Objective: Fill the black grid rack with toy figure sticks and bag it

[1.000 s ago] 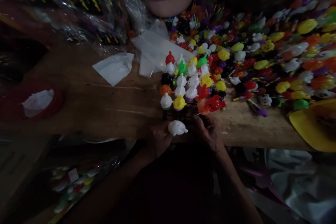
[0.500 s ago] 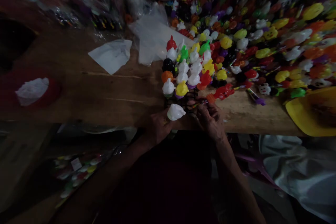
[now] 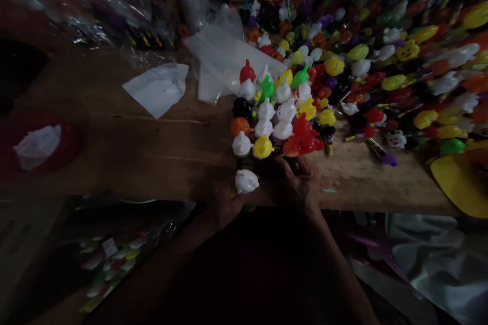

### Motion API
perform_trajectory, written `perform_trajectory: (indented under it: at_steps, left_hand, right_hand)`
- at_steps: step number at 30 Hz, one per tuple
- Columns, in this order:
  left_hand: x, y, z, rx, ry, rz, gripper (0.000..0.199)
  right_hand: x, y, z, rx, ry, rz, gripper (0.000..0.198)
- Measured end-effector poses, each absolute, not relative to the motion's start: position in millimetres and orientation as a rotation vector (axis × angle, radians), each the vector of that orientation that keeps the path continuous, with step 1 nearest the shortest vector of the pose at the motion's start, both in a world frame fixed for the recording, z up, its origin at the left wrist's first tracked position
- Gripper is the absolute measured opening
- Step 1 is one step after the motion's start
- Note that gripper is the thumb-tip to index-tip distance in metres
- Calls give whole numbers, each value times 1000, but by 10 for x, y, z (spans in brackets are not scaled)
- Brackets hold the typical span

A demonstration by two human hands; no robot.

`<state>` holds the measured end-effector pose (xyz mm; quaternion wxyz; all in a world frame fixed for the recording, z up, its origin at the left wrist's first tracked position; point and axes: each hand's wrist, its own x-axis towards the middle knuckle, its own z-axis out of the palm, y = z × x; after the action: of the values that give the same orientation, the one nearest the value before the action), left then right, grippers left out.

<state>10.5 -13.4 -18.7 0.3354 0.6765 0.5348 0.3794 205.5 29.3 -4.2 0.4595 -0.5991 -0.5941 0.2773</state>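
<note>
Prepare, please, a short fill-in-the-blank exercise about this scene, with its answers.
1. The left hand holds a figure with a ____ head.
2. Just below the red figure in the view is the ____ hand.
3. The creased paper lies to the ____ of the upright figures.
4. The round container with white paper in it is ____.

Missing words: white; right; left; red.

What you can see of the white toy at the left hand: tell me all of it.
The white toy is rounded and glossy, like moulded plastic, with a small nub at its right end. Its lower part is mostly hidden at the left hand, which appears to grip it. It looks tilted, near the front edge of the table, apart from the toy cluster beyond; finer detail is lost.
</note>
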Motion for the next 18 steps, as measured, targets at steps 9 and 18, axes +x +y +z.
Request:
perform_trajectory:
  at_steps: [9,18]
  left_hand:
    - [145,-133,-267,1779,1350,1044,20]
    - [146,-119,-269,1793,1327,1033,21]
  right_hand:
    - [2177,179,-199,-1395,-1694,147,12]
    - [2224,122,-310,-1405,-1536,180,6]
